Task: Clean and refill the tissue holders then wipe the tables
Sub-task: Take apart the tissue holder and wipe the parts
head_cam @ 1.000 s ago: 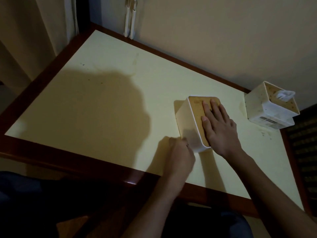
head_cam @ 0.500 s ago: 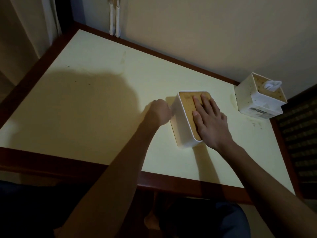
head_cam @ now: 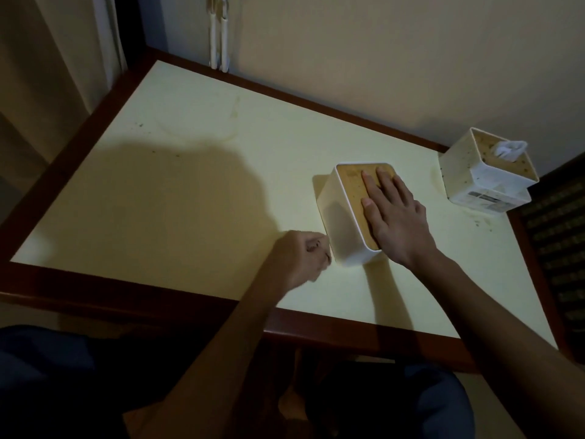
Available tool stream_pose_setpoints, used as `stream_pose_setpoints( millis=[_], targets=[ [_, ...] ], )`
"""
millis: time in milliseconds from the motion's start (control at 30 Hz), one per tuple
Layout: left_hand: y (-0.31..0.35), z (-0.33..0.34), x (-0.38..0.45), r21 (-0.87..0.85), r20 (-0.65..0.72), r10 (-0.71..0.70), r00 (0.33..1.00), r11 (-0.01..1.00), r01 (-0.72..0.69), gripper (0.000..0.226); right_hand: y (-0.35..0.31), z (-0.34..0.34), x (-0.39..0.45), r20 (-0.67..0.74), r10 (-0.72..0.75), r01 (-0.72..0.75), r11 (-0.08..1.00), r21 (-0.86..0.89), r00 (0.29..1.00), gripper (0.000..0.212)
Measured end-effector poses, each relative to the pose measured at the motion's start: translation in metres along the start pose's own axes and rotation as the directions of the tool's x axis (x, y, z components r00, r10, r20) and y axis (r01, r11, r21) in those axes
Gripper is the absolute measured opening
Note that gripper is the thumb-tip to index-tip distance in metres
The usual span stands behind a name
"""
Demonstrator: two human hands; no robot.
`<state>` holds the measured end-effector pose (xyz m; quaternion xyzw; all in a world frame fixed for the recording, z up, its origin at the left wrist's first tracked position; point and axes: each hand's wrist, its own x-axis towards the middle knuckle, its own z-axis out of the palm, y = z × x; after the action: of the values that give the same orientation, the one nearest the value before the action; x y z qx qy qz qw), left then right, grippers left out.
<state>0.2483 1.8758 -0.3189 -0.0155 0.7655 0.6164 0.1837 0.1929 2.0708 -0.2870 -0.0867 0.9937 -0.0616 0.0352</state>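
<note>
While the flat right hand presses the tissue holder, a second holder (speckled) stands near; left grip unclear.

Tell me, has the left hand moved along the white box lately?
Yes. The left hand slid from the far corner of the tissue holder back to its near corner, toward the table's front edge.

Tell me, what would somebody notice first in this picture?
First, the right hand lying flat on the wooden lid of a white tissue holder in the middle of the pale yellow table. Beside it, the left hand has curled fingers at the holder's near side. In the far right corner stands a second tissue holder, speckled with dirt, a white tissue poking from its top.
</note>
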Motion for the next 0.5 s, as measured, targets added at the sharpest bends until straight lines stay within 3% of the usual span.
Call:
stream_pose_setpoints(
  millis=[133, 300, 400, 500],
  targets=[
    [-0.004, -0.024, -0.003, -0.243, -0.154, -0.036, 0.987, 0.97, -0.002, 0.029, 0.003, -0.004, 0.003, 0.028, -0.105, 0.106, 0.994, -0.007, 0.994, 0.066],
    [-0.004, -0.041, -0.012, -0.369, -0.23, -0.037, 0.972, 0.928, -0.052, 0.023, 0.003, -0.013, 0.01, 0.112, -0.221, 0.218, 0.975, 0.039, 0.969, 0.058],
    [-0.005, -0.048, -0.015, -0.426, -0.256, -0.041, 0.966, 0.902, -0.074, 0.033, -0.006, -0.022, 0.009, 0.12, -0.157, 0.156, 0.988, 0.019, 0.98, 0.062],
    [-0.005, -0.051, -0.018, -0.431, -0.277, -0.051, 0.959, 0.899, -0.077, 0.027, -0.033, -0.025, 0.011, 0.081, -0.015, 0.012, 1.0, 0.028, 0.997, 0.055]
  ],
)
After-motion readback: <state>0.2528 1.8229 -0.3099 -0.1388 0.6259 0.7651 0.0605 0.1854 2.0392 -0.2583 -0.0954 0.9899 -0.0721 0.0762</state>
